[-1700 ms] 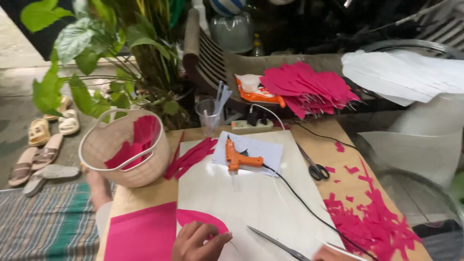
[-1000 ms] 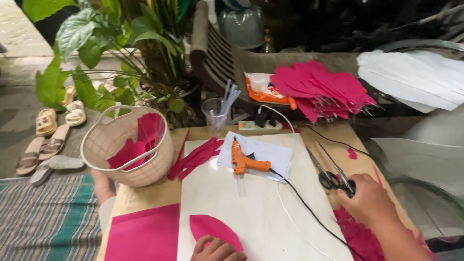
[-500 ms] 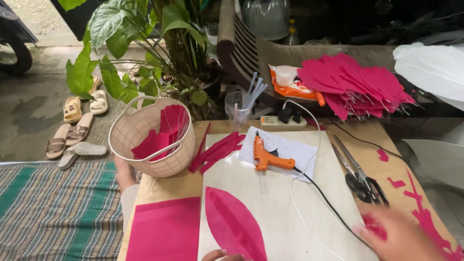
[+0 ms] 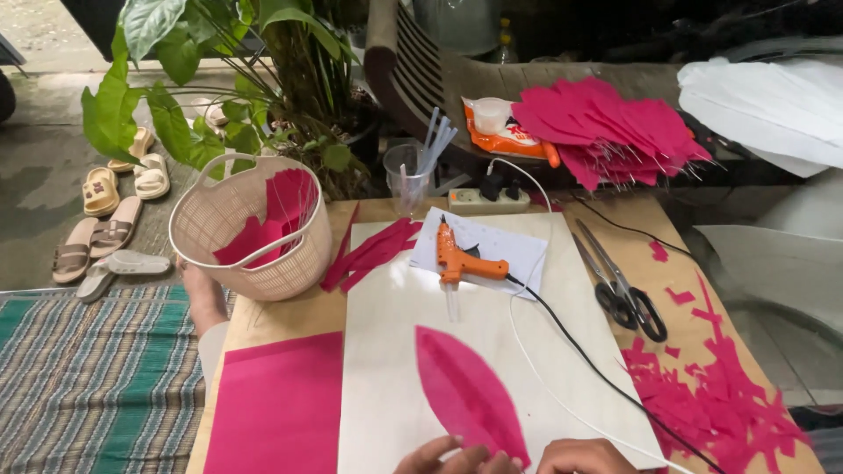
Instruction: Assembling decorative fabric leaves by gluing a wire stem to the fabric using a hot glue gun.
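A pink leaf-shaped paper cutout (image 4: 464,393) lies on a white sheet (image 4: 395,307) on the wooden board. My left hand (image 4: 450,457) is at the bottom edge of the view, its fingers on the cutout's near end. My right hand (image 4: 584,456) sits just right of that end, curled, with only its knuckles showing. I cannot see whether it grips anything. Black-handled scissors (image 4: 625,291) lie on the board to the right, apart from both hands. An orange glue gun (image 4: 461,261) rests on white paper beyond the cutout, its black cord (image 4: 597,373) running past my right hand.
A cream basket (image 4: 290,263) with pink paper stands at the left, a bare foot (image 4: 204,303) beside it. A pink sheet (image 4: 279,404) lies near left and pink scraps (image 4: 716,399) near right. At the back are pink strips (image 4: 373,250), a cup of sticks (image 4: 408,180), a power strip (image 4: 487,200), stacked pink cutouts (image 4: 615,123) and a plant (image 4: 263,79).
My right hand laid the scissors down on the right of the board and drew back to the near edge. The pink cutout now lies in full view on the white sheet.
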